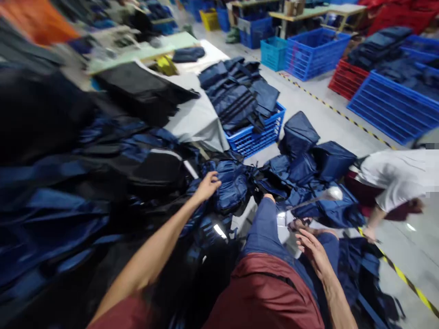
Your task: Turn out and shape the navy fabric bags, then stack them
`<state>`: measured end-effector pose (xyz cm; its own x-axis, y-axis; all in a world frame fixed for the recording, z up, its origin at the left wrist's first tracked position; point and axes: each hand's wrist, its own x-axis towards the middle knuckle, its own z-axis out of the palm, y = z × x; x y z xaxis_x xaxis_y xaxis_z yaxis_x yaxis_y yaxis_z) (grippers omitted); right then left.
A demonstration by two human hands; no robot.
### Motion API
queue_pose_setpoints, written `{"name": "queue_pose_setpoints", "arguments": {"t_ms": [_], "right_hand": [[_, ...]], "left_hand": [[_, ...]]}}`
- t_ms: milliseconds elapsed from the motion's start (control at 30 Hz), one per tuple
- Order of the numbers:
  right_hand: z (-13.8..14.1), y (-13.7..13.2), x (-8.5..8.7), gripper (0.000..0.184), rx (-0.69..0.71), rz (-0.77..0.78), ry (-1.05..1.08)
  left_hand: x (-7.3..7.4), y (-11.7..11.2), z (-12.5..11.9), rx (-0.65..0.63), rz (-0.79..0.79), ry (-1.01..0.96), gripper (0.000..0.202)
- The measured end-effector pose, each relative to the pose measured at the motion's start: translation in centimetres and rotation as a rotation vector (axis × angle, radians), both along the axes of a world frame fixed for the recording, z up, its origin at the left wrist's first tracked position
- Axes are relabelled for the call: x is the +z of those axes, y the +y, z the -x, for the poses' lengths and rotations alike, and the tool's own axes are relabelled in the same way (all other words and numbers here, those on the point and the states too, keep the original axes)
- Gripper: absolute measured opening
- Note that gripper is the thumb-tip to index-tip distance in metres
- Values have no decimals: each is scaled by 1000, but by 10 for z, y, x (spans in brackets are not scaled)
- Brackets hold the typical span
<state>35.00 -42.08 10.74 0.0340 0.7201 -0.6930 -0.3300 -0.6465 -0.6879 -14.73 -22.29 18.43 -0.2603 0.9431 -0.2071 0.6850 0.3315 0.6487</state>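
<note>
My left hand (pixel 208 186) reaches forward with loosely bent fingers and nothing in them. Just past it lies a dark blue backpack (pixel 231 183), though I cannot tell whether the fingertips touch it. Over my lap, my right hand (pixel 313 249) hovers with its fingers stretched out, holding nothing. To the left is a large heap of black and blue bags (pixel 68 219), smeared by motion. Among them shows a black bag with a white edge (pixel 159 167). More blue bags (pixel 302 164) lie on the floor ahead of my knees.
Dark blue bags overfill a blue crate (pixel 257 141) ahead. A pale worktable (pixel 192 109) stands beside it. On the right, a person in a white top (pixel 401 178) bends down, one hand near the floor. Blue crates (pixel 315 52) and yellow-black floor tape (pixel 329 107) lie beyond.
</note>
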Motion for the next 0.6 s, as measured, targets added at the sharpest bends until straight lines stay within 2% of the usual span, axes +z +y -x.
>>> {"name": "queue_pose_setpoints", "arguments": {"t_ms": [33, 100, 167, 233, 333, 400, 500, 600], "right_hand": [[-5, -8, 1, 79, -31, 13, -44], [-16, -25, 3, 80, -95, 40, -154], [-26, -41, 4, 81, -170, 77, -282], [-35, -55, 2, 80, -240, 126, -396], [-41, -66, -7, 74, -273, 212, -495], [-41, -65, -14, 70, -269, 263, -544], [-43, -56, -21, 64, -263, 315, -583], [-48, -44, -23, 61, -236, 372, -572]], "left_hand": [[-29, 2, -26, -90, 75, -32, 48], [-74, 4, -69, -242, 197, -53, 47], [-106, 5, -99, -328, 286, -46, 47], [-128, 8, -118, -345, 358, -20, 46], [-150, 14, -131, -324, 426, 4, 43], [-160, 21, -128, -301, 429, 10, 47], [-166, 35, -106, -202, 400, 62, 56], [-168, 53, -81, -125, 391, 104, 52]]}}
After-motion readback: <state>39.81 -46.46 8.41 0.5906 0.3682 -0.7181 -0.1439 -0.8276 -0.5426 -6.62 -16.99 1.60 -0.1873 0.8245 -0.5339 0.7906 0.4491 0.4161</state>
